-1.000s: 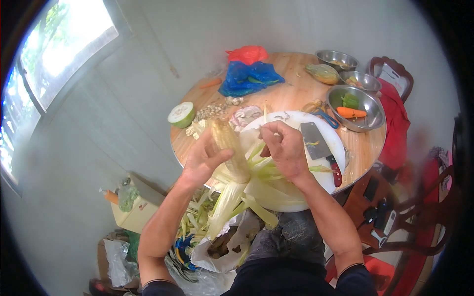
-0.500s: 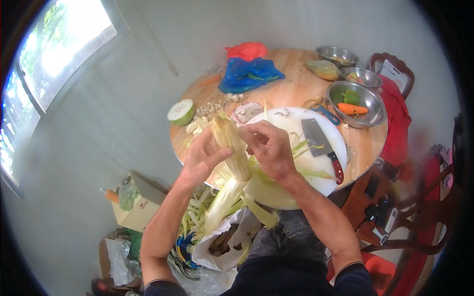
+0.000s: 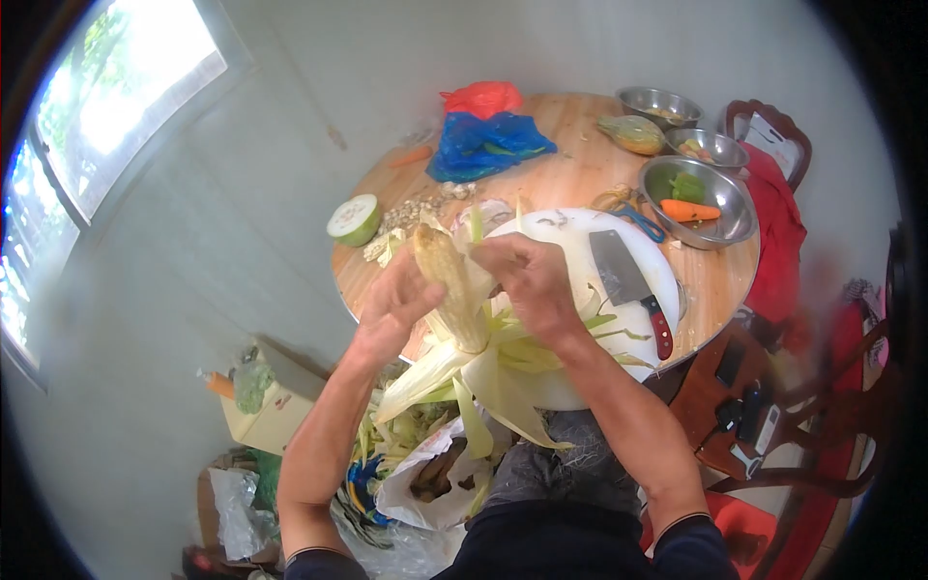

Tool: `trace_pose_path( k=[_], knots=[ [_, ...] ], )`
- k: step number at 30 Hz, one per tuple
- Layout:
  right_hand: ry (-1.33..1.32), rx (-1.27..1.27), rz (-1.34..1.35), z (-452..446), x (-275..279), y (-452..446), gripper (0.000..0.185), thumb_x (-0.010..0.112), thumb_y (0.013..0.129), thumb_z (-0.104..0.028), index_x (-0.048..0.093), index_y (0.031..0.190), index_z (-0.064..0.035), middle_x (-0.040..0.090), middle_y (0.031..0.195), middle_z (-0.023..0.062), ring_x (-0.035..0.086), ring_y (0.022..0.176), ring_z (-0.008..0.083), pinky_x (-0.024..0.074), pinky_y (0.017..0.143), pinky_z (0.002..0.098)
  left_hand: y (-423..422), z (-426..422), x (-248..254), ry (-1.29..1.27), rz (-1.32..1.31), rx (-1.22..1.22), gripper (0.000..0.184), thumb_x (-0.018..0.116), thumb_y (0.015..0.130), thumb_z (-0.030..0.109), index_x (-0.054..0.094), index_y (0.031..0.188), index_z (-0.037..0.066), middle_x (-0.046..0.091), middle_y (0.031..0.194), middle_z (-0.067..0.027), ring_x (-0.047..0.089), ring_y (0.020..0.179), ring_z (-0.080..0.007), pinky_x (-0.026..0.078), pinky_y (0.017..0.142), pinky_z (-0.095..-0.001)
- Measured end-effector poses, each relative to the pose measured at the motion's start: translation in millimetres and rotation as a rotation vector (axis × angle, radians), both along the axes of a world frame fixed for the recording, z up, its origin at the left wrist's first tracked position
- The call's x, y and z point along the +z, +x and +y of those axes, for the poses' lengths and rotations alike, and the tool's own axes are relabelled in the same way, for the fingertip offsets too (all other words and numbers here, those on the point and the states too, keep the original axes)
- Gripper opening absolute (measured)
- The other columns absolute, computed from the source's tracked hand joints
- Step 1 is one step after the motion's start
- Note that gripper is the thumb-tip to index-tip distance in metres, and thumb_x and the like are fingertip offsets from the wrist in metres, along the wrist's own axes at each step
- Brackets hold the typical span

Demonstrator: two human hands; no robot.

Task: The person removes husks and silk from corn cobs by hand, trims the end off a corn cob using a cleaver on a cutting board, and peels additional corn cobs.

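My left hand (image 3: 394, 307) is wrapped around a corn cob (image 3: 449, 275) held upright, pale yellow and mostly bare. Peeled husk leaves (image 3: 422, 380) splay outward and down from its lower end. Beside the cob's upper right side, the fingers of my right hand (image 3: 532, 288) are pinched on a strip of corn husk, partly hidden and slightly blurred. Behind the right hand lies a round white cutting board (image 3: 570, 228), with a cleaver (image 3: 619, 266) resting on it.
A steel bowl (image 3: 648, 174) holds a carrot (image 3: 689, 211) and a green pepper (image 3: 687, 187). Blue scissors (image 3: 642, 223), a cut gourd (image 3: 355, 220) and a blue bag (image 3: 488, 148) lie on the round wooden table (image 3: 570, 126). Below, an open bag (image 3: 416, 498) sits by husk scraps.
More husk leaves have been pulled down and now spread out around the cob's base, to the left, the right and downward. Both hands stay near the cob's upper part.
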State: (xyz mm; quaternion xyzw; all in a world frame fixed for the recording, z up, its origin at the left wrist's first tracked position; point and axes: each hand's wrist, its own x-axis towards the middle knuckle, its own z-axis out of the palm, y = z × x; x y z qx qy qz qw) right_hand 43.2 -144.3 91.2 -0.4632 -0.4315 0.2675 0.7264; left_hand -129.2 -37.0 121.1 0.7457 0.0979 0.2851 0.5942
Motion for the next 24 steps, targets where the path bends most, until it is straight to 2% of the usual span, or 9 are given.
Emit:
trace_pose_path(
  k=[2,4,7,10,12,13,19,21,24],
  knots=[
    [-0.073,-0.074,0.009,-4,-18,9,0.029,0.073,0.093,-0.022,0.074,0.104,0.0052,0.073,0.091,0.0098,0.064,0.071,0.0109,0.0547,0.064,0.0257,-5,5,-3,-0.072,-0.023,0.014,0.064,0.067,0.098,0.021,0.036,0.151,-0.001,0.055,0.14,-0.0153,0.053,0.131,-0.025,0.042,0.113,-0.0416],
    [-0.15,-0.114,0.051,-6,-41,15,0.028,0.073,0.094,-0.022,0.075,0.104,0.0036,0.073,0.094,0.0099,0.065,0.076,0.0103,0.0561,0.074,0.0249,-6,11,-8,-0.144,-0.055,0.029,0.063,0.066,0.099,0.023,0.037,0.149,-0.001,0.055,0.138,-0.0152,0.054,0.129,-0.025,0.042,0.113,-0.0419],
    [0.052,-0.268,-0.079,-1,-56,7,0.03,0.071,0.097,-0.025,0.074,0.111,0.001,0.073,0.094,0.0094,0.066,0.084,0.01,0.0541,0.083,0.0245,1,19,-23,-0.271,-0.165,0.04,0.058,0.065,0.1,0.026,0.04,0.144,-0.002,0.059,0.13,-0.014,0.056,0.124,-0.0242,0.043,0.11,-0.0404],
    [0.303,-0.11,0.055,1,-45,-18,0.029,0.068,0.1,-0.028,0.071,0.107,-0.0001,0.069,0.086,0.0054,0.061,0.083,0.0089,0.05,0.08,0.0244,21,18,-36,-0.19,-0.16,0.194,0.048,0.064,0.101,0.027,0.046,0.134,-0.002,0.061,0.119,-0.0126,0.061,0.112,-0.0233,0.049,0.102,-0.0402],
    [0.128,0.1,0.08,0,-44,-25,0.028,0.056,0.107,-0.026,0.065,0.097,-0.0015,0.058,0.077,-0.0011,0.053,0.072,0.0068,0.0475,0.072,0.0253,28,21,-37,-0.227,-0.029,0.384,0.047,0.061,0.102,0.02,0.044,0.14,-0.002,0.061,0.124,-0.0125,0.061,0.111,-0.0196,0.051,0.096,-0.0363],
    [0.043,0.055,0.124,-1,-43,-30,0.03,0.053,0.108,-0.028,0.057,0.089,-0.0051,0.047,0.069,-0.0044,0.043,0.063,0.0058,0.0394,0.061,0.0248,29,25,-39,-0.227,-0.031,0.387,0.047,0.061,0.102,0.02,0.044,0.14,-0.002,0.061,0.124,-0.0125,0.061,0.111,-0.0196,0.051,0.096,-0.0363],
    [-0.221,-0.125,-0.251,-51,-93,-28,0.031,0.052,0.108,-0.029,0.057,0.091,-0.0028,0.044,0.064,-0.0009,0.039,0.057,0.0066,0.0353,0.054,0.0268,25,55,-44,-0.439,-0.143,0.338,0.029,0.055,0.106,0.019,0.053,0.126,-0.001,0.063,0.114,-0.0115,0.064,0.1,-0.021,0.054,0.089,-0.0386],
    [-0.231,-0.112,-0.26,-70,-90,-41,0.031,0.051,0.109,-0.028,0.057,0.093,-0.0019,0.046,0.065,0.0003,0.041,0.058,0.0068,0.037,0.056,0.0265,23,63,-45,-0.5,-0.204,0.214,0.027,0.053,0.107,0.022,0.053,0.122,0.001,0.063,0.114,-0.0114,0.064,0.1,-0.0225,0.054,0.09,-0.04],
    [-0.122,-0.181,-0.321,-75,-113,-57,0.032,0.047,0.11,-0.028,0.057,0.097,-0.0005,0.052,0.071,0.0023,0.047,0.065,0.0071,0.0419,0.061,0.0255,33,51,-38,-0.577,-0.272,0.306,0.026,0.052,0.108,0.025,0.054,0.12,0.002,0.064,0.114,-0.0108,0.065,0.102,-0.0229,0.054,0.09,-0.0402]
  ],
)
